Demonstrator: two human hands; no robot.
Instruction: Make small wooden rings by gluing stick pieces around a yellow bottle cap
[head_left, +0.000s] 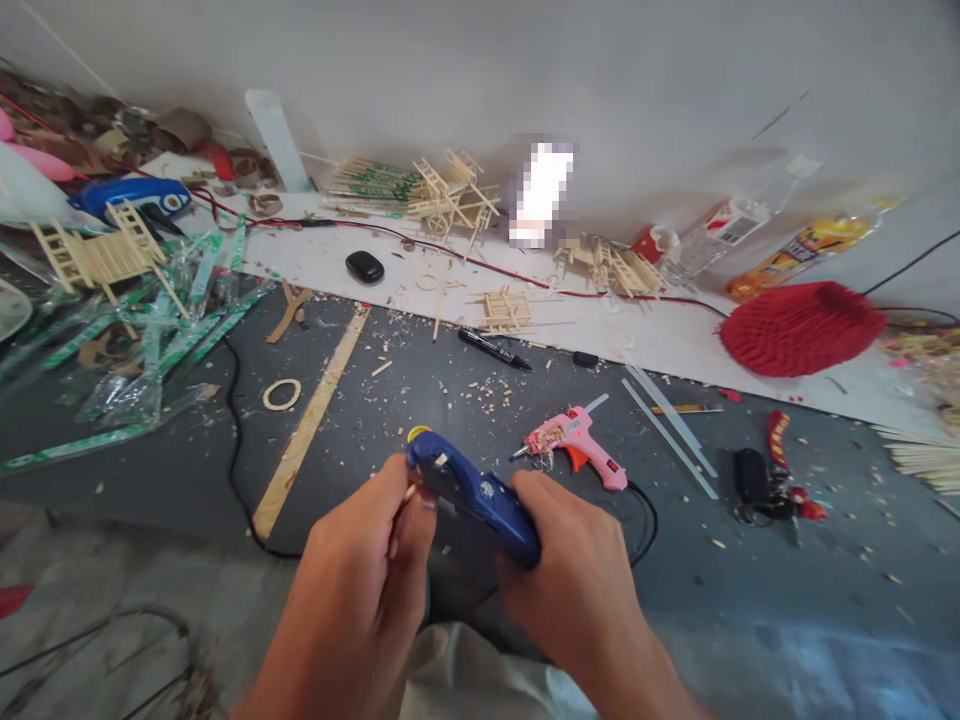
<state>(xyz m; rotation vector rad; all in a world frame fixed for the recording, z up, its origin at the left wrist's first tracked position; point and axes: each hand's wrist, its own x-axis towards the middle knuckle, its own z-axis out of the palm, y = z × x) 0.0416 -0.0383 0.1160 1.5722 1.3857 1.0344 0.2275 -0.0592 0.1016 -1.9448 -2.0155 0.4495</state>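
Note:
My right hand [574, 555] is wrapped round a blue hand cutter [484, 500], whose yellow-tipped head points up and left. My left hand [367, 545] is closed in a pinch beside the cutter's head. Between its thumb and fingers shows the end of a thin wooden stick [410, 493]; the rest of the stick is hidden. Beyond the hands, small cut wooden bits [491, 395] lie scattered on the dark tabletop. A pink hot glue gun [577, 440] lies to the right of the cutter, nozzle towards the left.
Clear glue sticks [671, 435] and keys [772, 490] lie to the right. A black marker [495, 348] and small stick-built frames [506, 310] are further back. Green-and-clear wrappers [161, 340] are heaped left. A red ribbed piece [799, 328] and bottles [810, 250] stand back right.

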